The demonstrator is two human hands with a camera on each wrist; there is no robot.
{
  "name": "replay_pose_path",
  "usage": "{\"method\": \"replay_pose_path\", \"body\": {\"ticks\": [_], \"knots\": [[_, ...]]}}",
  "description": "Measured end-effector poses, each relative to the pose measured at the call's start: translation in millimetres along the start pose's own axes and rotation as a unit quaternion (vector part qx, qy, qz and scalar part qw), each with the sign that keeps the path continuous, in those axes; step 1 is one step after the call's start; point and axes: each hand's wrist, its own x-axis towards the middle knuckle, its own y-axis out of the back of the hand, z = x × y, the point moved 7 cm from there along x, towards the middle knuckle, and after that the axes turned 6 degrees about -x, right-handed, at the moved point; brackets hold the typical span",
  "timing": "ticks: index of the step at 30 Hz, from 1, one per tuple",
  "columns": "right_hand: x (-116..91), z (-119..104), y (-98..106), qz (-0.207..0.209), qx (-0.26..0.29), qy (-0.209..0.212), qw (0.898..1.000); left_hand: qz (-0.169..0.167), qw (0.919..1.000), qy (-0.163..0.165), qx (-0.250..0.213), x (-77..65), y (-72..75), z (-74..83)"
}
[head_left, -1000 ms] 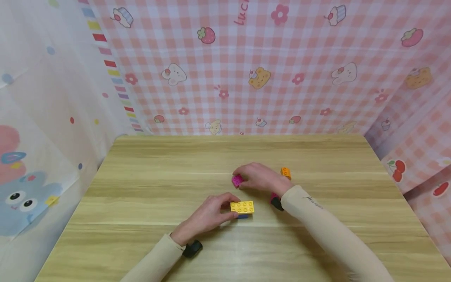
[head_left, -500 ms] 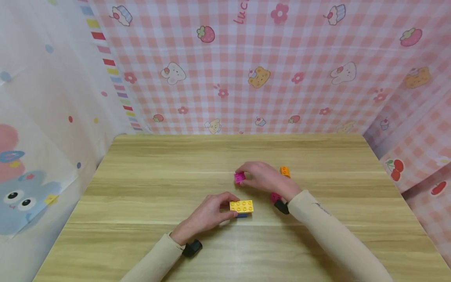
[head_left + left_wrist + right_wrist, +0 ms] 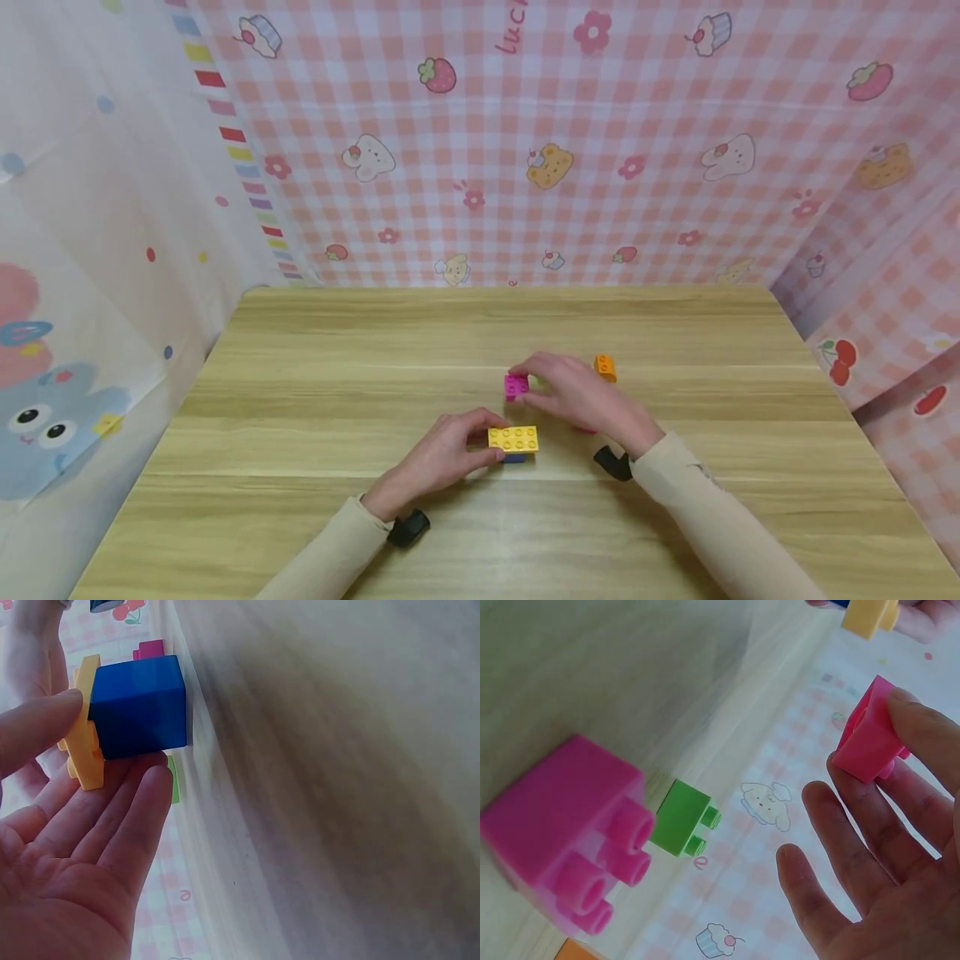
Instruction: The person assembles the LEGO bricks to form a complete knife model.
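Worktop (image 3: 315,400): spanned the lower frame.
Left hand (image 3: 442,454): my thumb and fingers, parted around the yellow brick (image 3: 513,438), gripped it atop the blue brick (image 3: 140,706), lower centre.
Right hand (image 3: 576,393): my fingers, slightly parted, pinched the small pink brick (image 3: 515,388) below centre.

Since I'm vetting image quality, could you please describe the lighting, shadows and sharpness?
Head: fairly even light, studs on the yellow brick distinct, faint sheen on the near tabletop; left wrist: broad shadow across blurred wood grain; right wrist: bluish cast, grain soft.
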Motion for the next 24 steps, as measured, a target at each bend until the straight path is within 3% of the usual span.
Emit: {"method": "replay_pose_path", "body": {"ticks": [11, 24], "knots": [[-17.8, -4.6, 4.7, 0.026, 0.017, 0.002, 1.0, -0.012, 0.9991, 0.023, -0.033, 1.0, -0.9, -3.9], [-31.3, -13.4, 3.2, 0.039, 0.03, 0.032, 0.998, -0.02, 0.9985, 0.021, -0.047, 2.1, -0.7, -5.6]]}}
